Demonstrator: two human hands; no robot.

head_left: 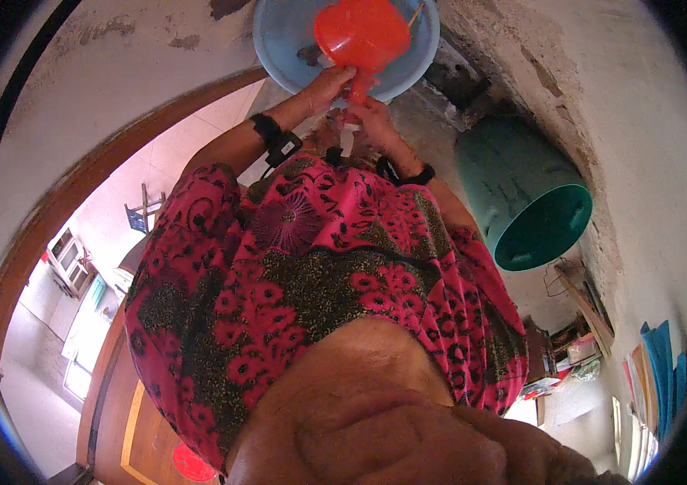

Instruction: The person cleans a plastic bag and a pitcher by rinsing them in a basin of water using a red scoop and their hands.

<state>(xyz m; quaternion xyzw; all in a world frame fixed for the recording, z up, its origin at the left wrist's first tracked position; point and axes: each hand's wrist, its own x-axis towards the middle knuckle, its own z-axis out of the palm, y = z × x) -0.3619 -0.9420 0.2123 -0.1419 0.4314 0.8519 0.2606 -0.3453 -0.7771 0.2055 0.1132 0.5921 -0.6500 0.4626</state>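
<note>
A red plastic dipper [362,33] is held over a light blue plastic basin [270,54], its round bowl covering much of the basin. My left hand [328,88] grips the upper part of its handle, thumb near the bowl. Lower down, my right hand [375,121] has its fingers around the handle's end. Some blur makes the exact finger positions hard to tell. A thin stick [416,14] leans at the basin's right inner side. Something dark [309,56] shows in the basin beside the dipper. Below my hands is a small white object [347,140] I cannot identify.
To the right stands a tall green plastic barrel [516,182] beside a rough, stained wall [640,103]. Wooden boards [588,315] and mixed household items lie behind it. On the left a brown door frame [64,188] borders a bright tiled room with a chair [144,212].
</note>
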